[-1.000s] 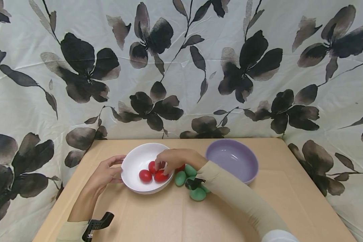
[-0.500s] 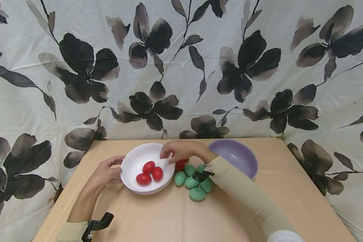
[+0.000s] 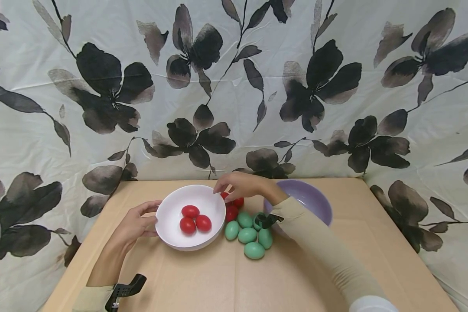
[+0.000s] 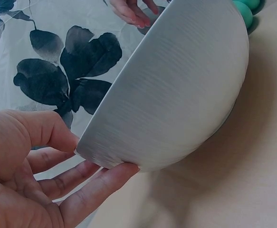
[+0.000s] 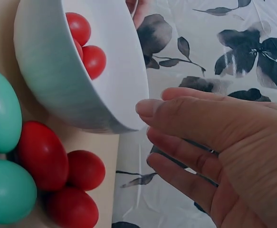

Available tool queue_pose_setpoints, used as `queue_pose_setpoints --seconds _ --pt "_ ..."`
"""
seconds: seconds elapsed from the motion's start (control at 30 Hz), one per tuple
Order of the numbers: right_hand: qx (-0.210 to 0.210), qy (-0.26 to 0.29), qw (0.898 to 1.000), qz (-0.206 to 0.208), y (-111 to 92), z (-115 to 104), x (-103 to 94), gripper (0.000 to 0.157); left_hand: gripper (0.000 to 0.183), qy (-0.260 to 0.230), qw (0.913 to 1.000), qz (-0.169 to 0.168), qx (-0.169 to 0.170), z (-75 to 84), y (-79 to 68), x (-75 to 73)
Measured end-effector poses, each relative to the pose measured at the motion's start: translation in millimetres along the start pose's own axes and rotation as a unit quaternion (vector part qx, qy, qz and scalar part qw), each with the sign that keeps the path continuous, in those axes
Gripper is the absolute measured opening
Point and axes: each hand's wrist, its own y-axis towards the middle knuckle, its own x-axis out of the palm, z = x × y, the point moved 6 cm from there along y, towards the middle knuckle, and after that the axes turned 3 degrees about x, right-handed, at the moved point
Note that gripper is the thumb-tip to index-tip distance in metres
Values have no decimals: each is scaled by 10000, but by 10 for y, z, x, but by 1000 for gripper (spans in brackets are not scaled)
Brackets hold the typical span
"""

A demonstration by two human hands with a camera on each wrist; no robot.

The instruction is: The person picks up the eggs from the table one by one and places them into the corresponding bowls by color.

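On the left, my left hand pinches the rim of a white bowl, thumb at the edge and fingertips against the outer wall, as the left wrist view shows. Inside the bowl lie three red eggs. My right hand hovers just past the bowl's right rim with loosely bent fingers and nothing in its grasp. Below it, a small group of red eggs sits on the table beside the bowl, partly hidden by that hand in the head view. Several green eggs lie close in front of them.
A purple bowl stands at the back right, partly covered by my right forearm. The tan table ends at a flower-printed cloth behind. A black strap device is on my left wrist.
My right hand has left the white bowl's inside and moved right and back, over the loose red eggs. The three red eggs in the bowl have shifted. My left hand stays put.
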Motion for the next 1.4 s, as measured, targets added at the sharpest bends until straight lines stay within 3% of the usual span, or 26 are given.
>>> queue_pose_setpoints --seconds 0.57,1.4 --pt "434 207 9988 111 27 256 -54 40 56 -42 10000 3 -56 -16 13 -12" --pt "656 -45 9978 -51 255 582 131 37 56 -13 10000 36 -76 -23 44 -17"
